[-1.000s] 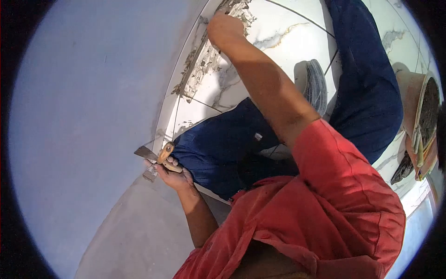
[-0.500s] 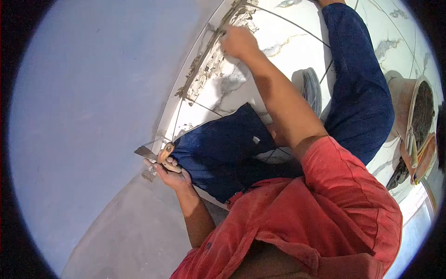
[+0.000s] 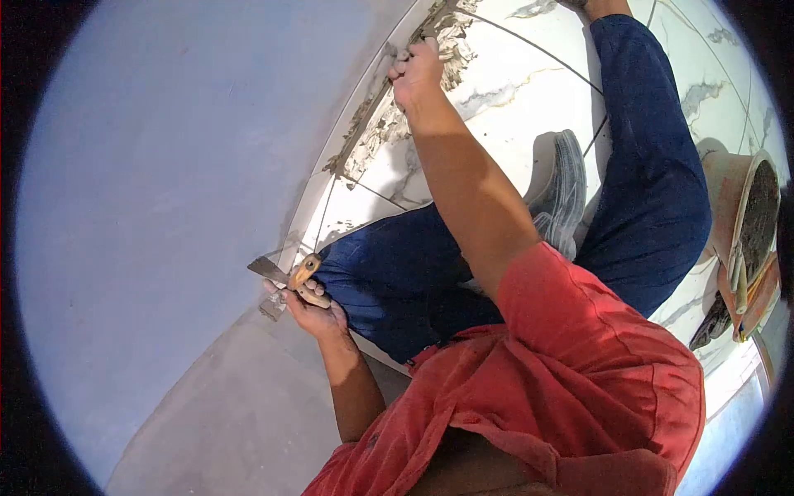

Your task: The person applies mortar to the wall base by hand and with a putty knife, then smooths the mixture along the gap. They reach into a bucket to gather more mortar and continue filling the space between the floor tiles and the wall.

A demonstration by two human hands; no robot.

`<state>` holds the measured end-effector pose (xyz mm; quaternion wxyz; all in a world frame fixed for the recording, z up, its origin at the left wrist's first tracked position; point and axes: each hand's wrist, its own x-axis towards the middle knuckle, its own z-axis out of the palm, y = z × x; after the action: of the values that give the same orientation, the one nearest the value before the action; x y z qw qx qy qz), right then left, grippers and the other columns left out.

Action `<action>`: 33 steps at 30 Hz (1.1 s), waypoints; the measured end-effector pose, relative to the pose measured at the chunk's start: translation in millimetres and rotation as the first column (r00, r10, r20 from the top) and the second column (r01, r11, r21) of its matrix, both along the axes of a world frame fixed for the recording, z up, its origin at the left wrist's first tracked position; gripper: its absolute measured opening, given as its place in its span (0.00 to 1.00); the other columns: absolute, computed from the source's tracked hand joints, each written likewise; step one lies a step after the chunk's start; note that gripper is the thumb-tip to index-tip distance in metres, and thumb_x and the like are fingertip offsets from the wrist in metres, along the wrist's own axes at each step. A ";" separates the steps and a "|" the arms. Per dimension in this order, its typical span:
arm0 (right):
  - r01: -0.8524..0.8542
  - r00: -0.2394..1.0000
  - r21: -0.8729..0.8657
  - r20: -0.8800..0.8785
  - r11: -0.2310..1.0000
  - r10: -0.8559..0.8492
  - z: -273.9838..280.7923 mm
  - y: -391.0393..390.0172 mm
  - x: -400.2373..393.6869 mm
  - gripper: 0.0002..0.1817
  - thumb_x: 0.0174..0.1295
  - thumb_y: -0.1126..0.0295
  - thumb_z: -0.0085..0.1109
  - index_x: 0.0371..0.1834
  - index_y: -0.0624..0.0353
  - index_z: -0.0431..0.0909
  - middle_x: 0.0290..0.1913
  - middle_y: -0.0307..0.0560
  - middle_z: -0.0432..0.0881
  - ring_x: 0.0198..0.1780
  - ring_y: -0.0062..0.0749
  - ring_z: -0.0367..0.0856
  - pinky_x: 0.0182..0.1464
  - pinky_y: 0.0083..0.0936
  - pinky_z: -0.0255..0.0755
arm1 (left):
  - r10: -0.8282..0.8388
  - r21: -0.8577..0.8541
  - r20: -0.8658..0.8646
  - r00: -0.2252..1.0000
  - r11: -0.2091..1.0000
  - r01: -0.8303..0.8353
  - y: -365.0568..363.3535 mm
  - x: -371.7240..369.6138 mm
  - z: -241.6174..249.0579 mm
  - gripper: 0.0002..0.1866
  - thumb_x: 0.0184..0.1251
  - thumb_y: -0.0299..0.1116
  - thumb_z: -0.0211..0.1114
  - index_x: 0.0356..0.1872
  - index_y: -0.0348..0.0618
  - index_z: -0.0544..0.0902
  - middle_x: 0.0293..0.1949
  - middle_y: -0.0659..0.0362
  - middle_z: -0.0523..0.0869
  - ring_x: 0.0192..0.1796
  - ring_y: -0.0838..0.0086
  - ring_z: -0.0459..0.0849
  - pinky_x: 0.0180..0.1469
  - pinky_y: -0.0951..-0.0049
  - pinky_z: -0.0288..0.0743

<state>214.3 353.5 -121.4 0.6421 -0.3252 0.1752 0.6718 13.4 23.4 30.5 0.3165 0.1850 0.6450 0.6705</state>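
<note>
My left hand is closed around two putty knives with wooden handles, their metal blades pointing toward the wall. It is beside my bent knee, near the wall's corner. My right hand is at the joint where the floor meets the wall, its fingers curled and smeared with grey. Whatever those fingers may hold is hidden. Wet grey mortar lies in a ragged strip along this joint, spread partly over the white marbled tile.
A bucket of dark grey mix stands at the right, with tools and a dark cloth beside it. My legs in blue trousers rest on the tiles, one grey-striped shoe between them. The blue wall rises at the left.
My right hand has shifted slightly along the joint and turned, so its curled fingers now show. The left hand keeps the putty knives in nearly the same place.
</note>
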 end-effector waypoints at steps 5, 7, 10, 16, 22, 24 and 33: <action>-0.273 0.331 -0.176 0.906 0.946 0.264 -32.2 -4.5 -16.5 0.27 0.64 0.68 0.46 0.67 0.59 0.58 0.44 0.59 0.82 0.38 0.50 0.83 0.45 0.44 0.75 | 0.019 0.006 0.017 1.000 1.000 -0.019 -4.2 -3.6 -4.6 0.25 0.82 0.40 0.40 0.76 0.54 0.52 0.42 0.54 0.80 0.33 0.76 0.78 0.30 0.79 0.75; -0.542 0.027 -0.413 0.862 0.732 0.506 -8.0 -9.5 -0.1 0.37 0.64 0.66 0.49 0.72 0.68 0.44 0.53 0.67 0.79 0.50 0.56 0.81 0.54 0.42 0.74 | 0.011 0.009 0.032 0.999 1.000 -0.011 -3.7 -4.9 -3.9 0.26 0.82 0.39 0.40 0.77 0.55 0.52 0.42 0.55 0.79 0.33 0.76 0.78 0.30 0.79 0.75; -0.614 -0.267 -0.610 0.757 0.501 0.596 33.6 -13.5 10.8 0.43 0.63 0.66 0.50 0.75 0.75 0.37 0.55 0.70 0.79 0.55 0.57 0.81 0.58 0.42 0.74 | -0.014 0.017 0.008 1.000 1.000 0.014 -5.5 -6.0 -5.6 0.26 0.82 0.40 0.40 0.77 0.56 0.52 0.41 0.57 0.79 0.33 0.75 0.78 0.30 0.78 0.75; -0.634 -0.492 -0.698 0.696 0.332 0.523 50.6 -35.4 -0.7 0.42 0.63 0.67 0.48 0.74 0.78 0.40 0.55 0.68 0.80 0.58 0.53 0.81 0.59 0.40 0.74 | 0.055 0.016 0.050 0.997 0.998 -0.056 -8.5 -13.7 -13.1 0.19 0.81 0.43 0.42 0.59 0.40 0.70 0.35 0.57 0.80 0.32 0.75 0.78 0.31 0.76 0.75; -0.686 -0.639 -0.675 0.738 0.272 0.218 62.2 -47.6 34.9 0.28 0.67 0.69 0.41 0.70 0.69 0.60 0.52 0.63 0.82 0.56 0.52 0.82 0.56 0.43 0.76 | 0.090 -0.007 0.013 0.996 0.996 -0.090 -1.7 -2.9 -5.2 0.19 0.80 0.45 0.44 0.47 0.39 0.74 0.33 0.58 0.80 0.30 0.75 0.78 0.30 0.78 0.74; -0.529 -0.476 -0.601 0.795 0.599 0.376 58.2 -31.0 56.4 0.31 0.64 0.69 0.45 0.71 0.69 0.57 0.51 0.63 0.83 0.51 0.53 0.83 0.51 0.44 0.77 | 0.076 -0.024 0.031 0.997 0.997 -0.075 -11.5 -16.3 -13.9 0.19 0.81 0.43 0.43 0.56 0.40 0.71 0.35 0.56 0.80 0.30 0.75 0.78 0.29 0.78 0.74; -0.530 -0.564 -0.701 0.711 0.476 0.420 34.0 4.0 50.1 0.28 0.66 0.67 0.45 0.68 0.71 0.62 0.54 0.64 0.82 0.57 0.52 0.82 0.58 0.43 0.75 | 0.027 -0.018 -0.013 1.000 0.999 -0.027 -2.1 1.7 -0.4 0.28 0.81 0.40 0.43 0.78 0.56 0.50 0.43 0.55 0.80 0.32 0.76 0.78 0.30 0.79 0.74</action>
<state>264.5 357.5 -87.3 0.0951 -0.7015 -0.5736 0.4122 15.1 21.3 30.0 0.3048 0.1776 0.6558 0.6675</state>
